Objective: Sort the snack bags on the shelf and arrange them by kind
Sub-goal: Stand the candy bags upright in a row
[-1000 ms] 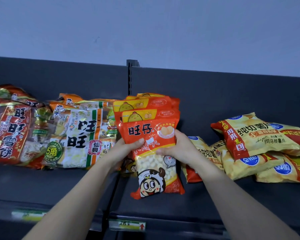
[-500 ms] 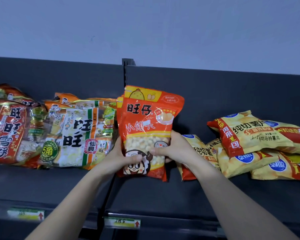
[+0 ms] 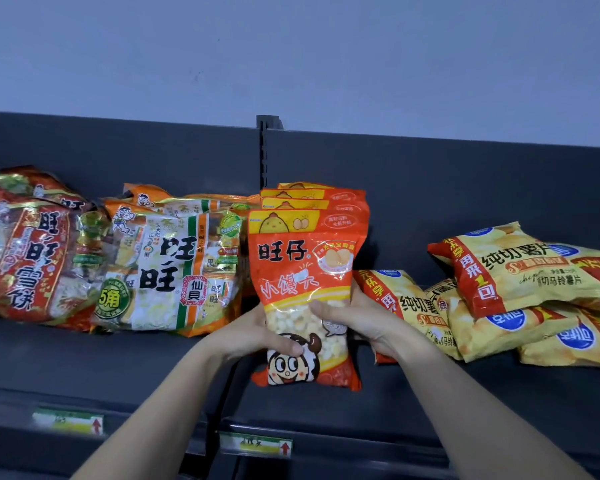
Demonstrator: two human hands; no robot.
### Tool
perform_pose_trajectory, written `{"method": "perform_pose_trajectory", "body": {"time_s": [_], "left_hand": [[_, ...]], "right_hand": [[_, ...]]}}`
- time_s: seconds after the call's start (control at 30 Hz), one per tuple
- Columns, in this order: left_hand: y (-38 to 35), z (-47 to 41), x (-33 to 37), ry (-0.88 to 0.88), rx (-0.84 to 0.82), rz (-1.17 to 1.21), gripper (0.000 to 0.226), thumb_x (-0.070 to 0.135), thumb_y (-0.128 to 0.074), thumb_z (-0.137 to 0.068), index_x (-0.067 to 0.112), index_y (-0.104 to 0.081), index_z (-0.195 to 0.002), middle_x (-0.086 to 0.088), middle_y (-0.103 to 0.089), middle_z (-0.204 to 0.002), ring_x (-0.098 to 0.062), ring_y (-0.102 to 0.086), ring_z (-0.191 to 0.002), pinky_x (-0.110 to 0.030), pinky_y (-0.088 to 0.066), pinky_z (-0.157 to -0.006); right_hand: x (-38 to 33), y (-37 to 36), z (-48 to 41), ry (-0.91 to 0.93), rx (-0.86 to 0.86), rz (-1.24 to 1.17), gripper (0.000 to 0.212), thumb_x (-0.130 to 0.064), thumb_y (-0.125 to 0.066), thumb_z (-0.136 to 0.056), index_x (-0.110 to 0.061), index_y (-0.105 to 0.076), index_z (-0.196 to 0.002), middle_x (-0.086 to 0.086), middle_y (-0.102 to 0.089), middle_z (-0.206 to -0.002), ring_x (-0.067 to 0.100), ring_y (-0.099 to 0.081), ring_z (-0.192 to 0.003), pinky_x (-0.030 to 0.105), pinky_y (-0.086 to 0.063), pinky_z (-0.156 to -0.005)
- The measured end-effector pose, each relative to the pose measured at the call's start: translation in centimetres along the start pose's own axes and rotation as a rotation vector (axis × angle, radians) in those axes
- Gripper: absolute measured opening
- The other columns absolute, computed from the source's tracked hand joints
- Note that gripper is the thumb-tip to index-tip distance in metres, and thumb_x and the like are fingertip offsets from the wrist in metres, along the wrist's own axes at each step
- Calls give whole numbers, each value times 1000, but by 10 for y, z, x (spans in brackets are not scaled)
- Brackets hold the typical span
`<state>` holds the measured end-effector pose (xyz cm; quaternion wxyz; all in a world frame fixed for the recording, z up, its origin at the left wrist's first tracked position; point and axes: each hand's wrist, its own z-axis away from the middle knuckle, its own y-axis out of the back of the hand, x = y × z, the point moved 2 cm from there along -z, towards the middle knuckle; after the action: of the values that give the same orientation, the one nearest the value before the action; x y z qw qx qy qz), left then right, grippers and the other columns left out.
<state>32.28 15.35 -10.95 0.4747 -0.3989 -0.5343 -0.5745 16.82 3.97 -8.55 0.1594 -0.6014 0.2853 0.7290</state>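
Snack bags on the dark shelf (image 3: 84,362) already sit in four groups by kind, head view only.

Head view, left to right:
- red rice-cracker bags (image 3: 25,258), far left, leaning on the back panel
- white-and-green rice-cracker bags (image 3: 174,271), just beside them, touching
- orange bun-snack stack (image 3: 312,202), centre, in front of the slotted upright (image 3: 264,150); several yellow top edges stagger one behind another
- yellow chip bags (image 3: 520,282), right, piled flat and overlapping, one tilted on top

Front orange bag (image 3: 302,271) stands upright at the head of its stack, bottom edge on or just above the shelf, can't tell which. Both hands hold it at the clear window, low on the bag.
- left hand (image 3: 257,336): thumb across the front, fingers hidden behind, clamped on the bag's left edge
- right hand (image 3: 357,323): wrapped round the right edge, thumb on the front, also clamped

My read on the low two-sided hold: the pouch is soft and top-heavy, so pinching both sides keeps it vertical and square to the bags behind, label out.

Chip bag (image 3: 406,306) next to the right wrist looks to touch the orange bag's right edge, little clearance there.

Judgement: the orange kind is nearly done. Next is seating this bag against the stack, then letting go without it flopping forward. Price tags (image 3: 257,445) on the shelf lip are blurred, unreadable.
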Motion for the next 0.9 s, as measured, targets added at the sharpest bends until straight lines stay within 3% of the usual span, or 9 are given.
{"method": "perform_pose_trajectory", "body": {"time_s": [0.1,0.23,0.3,0.4,0.47,0.63,0.7,0.77,0.9], "left_hand": [[-2,-2,8,-34,41,8,86,-2,-78,-73,28,-31,-138,8,-62,-125,2,-63,-107,-12,-50,-81],[5,-6,9,-116,206,21,95,0,-80,-68,33,-21,-135,11,-57,-122,11,-61,-98,-8,-49,-76],[5,-8,11,-141,176,-18,92,-4,-80,-69,32,-25,-133,10,-57,-123,10,-61,-101,-9,-48,-78],[11,-11,16,-189,206,-32,87,-9,-78,-70,25,-31,-135,4,-60,-123,3,-63,-104,-11,-49,-79],[17,-13,17,-196,212,-47,88,-7,-79,-71,23,-30,-137,5,-60,-122,5,-63,-103,-10,-49,-78],[24,-8,8,-170,215,-104,95,10,-81,-73,31,-21,-144,16,-56,-125,9,-57,-109,-11,-48,-83],[24,-3,5,-159,269,-144,91,29,-83,-72,35,-25,-143,21,-56,-124,7,-56,-110,-17,-48,-90],[25,-1,-1,-122,263,-187,98,50,-83,-66,35,-25,-144,21,-55,-128,1,-55,-115,-30,-47,-100],[21,4,-14,-58,60,-174,128,29,-92,-55,41,-3,-147,18,-47,-137,0,-51,-123,-26,-46,-102]], "right_hand": [[1,5,-3,-6,82,-59,124,-73,-81,-45,-36,-24,-149,-12,-54,-137,16,-47,-131,43,-30,-114],[9,3,-12,36,150,-147,140,-75,-84,-35,-36,-16,-151,-6,-50,-143,18,-49,-130,46,-36,-112],[10,1,-12,79,137,-154,126,-69,-86,-40,-32,-29,-146,-9,-59,-132,11,-57,-119,34,-46,-101],[5,-2,-13,151,189,-123,81,-48,-79,-61,-29,-44,-132,-20,-64,-110,-5,-60,-101,8,-47,-73],[1,-4,-14,181,209,-95,79,-44,-76,-64,-29,-43,-133,-21,-63,-110,-10,-59,-98,5,-46,-67],[10,1,-17,76,13,104,120,-33,-93,-52,-29,-17,-145,-13,-60,-122,-1,-58,-109,18,-48,-88],[14,5,-13,18,-54,209,139,-35,-98,-42,-38,-6,-147,-14,-56,-127,4,-55,-116,29,-46,-101],[16,7,-12,2,-76,275,140,-33,-98,-42,-43,-5,-146,-18,-53,-129,2,-53,-118,30,-45,-103],[14,1,-9,66,3,325,133,-43,-97,-39,-40,-16,-145,-19,-59,-124,2,-57,-116,35,-48,-102]]}}
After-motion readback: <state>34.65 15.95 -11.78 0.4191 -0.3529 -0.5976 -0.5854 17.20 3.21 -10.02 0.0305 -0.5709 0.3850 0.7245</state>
